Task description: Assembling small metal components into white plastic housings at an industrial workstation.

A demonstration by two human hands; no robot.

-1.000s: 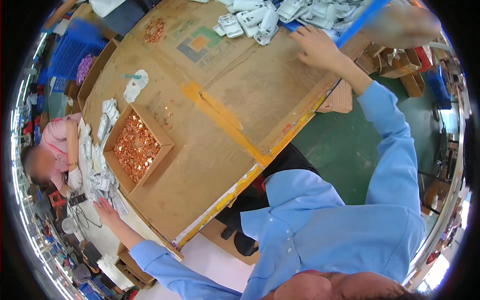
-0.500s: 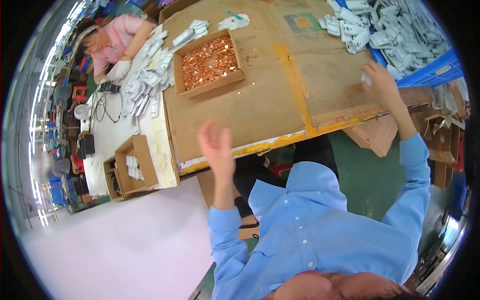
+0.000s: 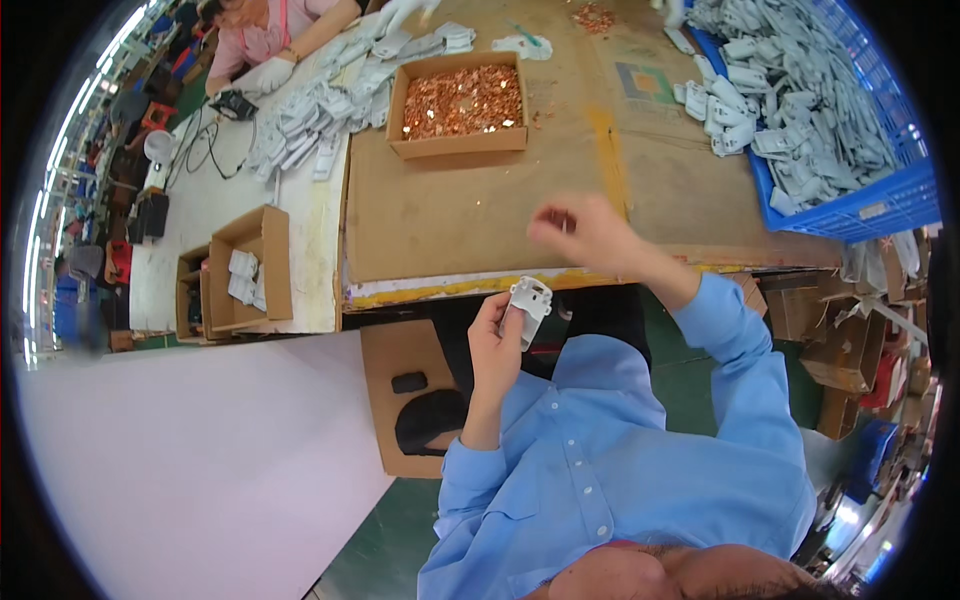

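My left hand (image 3: 494,338) is closed on a white plastic housing (image 3: 534,302) with small holes and tabs, held just in front of the table's near edge. My right hand (image 3: 588,232) hovers above the cardboard-covered table (image 3: 460,230), blurred by motion. Its fingers look curled, but whether anything is between them is hidden. Farther back on the table stands a cardboard box (image 3: 455,143) full of small copper-coloured metal pieces. A blue plastic crate (image 3: 850,215) at the right holds a heap of white housings (image 3: 800,95), some spilling over its left edge.
At the far left a co-worker in pink with white gloves (image 3: 268,75) sits by a pile of white parts (image 3: 310,120). Small cardboard boxes (image 3: 262,250) stand on the left table. A white panel (image 3: 200,450) lies at lower left, and more copper pieces (image 3: 592,17) lie at the back.
My right hand has moved left from beside the blue crate to above the table's middle. My left hand has come down and right and now holds a white housing. The view has shifted.
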